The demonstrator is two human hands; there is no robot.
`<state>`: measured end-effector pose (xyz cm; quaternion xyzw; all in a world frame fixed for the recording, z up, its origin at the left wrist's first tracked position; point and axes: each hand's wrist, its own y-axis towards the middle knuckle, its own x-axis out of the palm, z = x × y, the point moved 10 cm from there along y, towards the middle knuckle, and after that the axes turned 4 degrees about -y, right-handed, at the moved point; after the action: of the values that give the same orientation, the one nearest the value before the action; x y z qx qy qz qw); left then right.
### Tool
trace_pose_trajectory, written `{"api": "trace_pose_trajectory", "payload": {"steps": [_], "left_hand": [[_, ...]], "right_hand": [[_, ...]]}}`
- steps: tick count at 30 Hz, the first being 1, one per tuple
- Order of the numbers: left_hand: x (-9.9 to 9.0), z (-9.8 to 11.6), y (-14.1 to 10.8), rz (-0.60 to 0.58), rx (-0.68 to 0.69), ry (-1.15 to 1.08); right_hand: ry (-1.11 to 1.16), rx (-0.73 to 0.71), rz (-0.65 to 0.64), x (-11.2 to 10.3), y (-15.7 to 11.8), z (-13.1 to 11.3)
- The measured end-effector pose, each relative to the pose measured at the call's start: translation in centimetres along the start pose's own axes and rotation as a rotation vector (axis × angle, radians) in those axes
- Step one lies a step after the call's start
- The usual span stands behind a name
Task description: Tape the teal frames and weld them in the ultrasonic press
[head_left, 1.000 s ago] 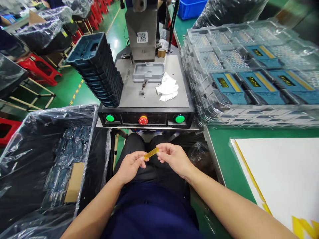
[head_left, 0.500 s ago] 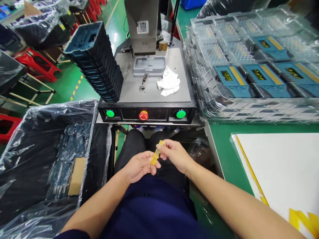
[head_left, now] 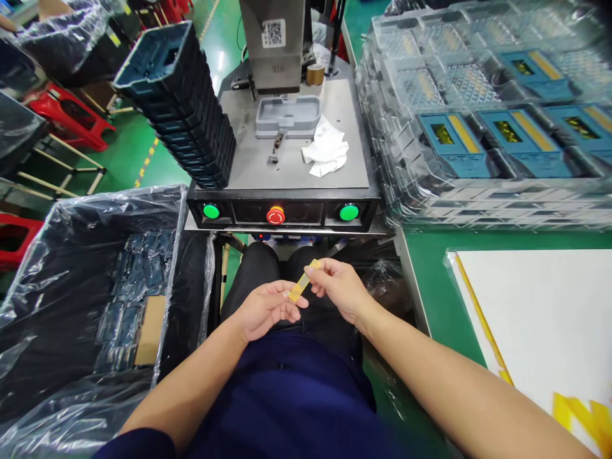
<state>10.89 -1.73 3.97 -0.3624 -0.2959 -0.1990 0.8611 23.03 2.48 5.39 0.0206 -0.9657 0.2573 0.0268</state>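
Note:
A small yellow strip [head_left: 305, 280] with a paler, see-through middle is held slantwise above my lap. My left hand [head_left: 268, 308] pinches its lower end between thumb and fingers, the other fingers curled loosely below. At the upper end, my right hand [head_left: 337, 284] has thumb and forefinger closed on the strip. Beyond my knees stands a press machine [head_left: 282, 185] with two green buttons, a red stop button [head_left: 275, 215] and a grey fixture [head_left: 288, 117] on its plate. A crumpled white cloth [head_left: 326, 148] lies beside the fixture.
Dark blue trays [head_left: 179, 108] stand in a tall leaning stack on the plate's left. A plastic-lined bin [head_left: 57, 280] at left holds bagged parts. Clear blister trays [head_left: 396, 159] with blue panels are piled at right. Near a white sheet [head_left: 549, 306] lie yellow strips [head_left: 576, 414].
Both hands, with the strip, have shifted slightly upward in view. The strip is tilted a little flatter. My head view has moved slightly.

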Motion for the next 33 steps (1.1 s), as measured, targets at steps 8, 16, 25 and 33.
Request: {"api": "trace_pose_trajectory", "payload": {"steps": [8,16,25,33], "left_hand": [[-0.2,-0.2,0.2,0.020,0.002,0.015],[-3.5,4.3,-1.9,0.214,0.173,0.315],[-23.6,16.7,-17.6,1.130,0.656,0.138],[-35.6,8.9,-20.9,1.422,0.346,0.016]], "right_hand": [[-0.054,-0.030,0.011,-0.2,0.1,-0.5],[-0.129,0.005,-0.012,-0.2,0.4,0.3],[-0.178,0.157,0.049,-0.4,1.6,2.2],[-0.227,0.225,0.029,-0.7,2.8,4.3]]}}
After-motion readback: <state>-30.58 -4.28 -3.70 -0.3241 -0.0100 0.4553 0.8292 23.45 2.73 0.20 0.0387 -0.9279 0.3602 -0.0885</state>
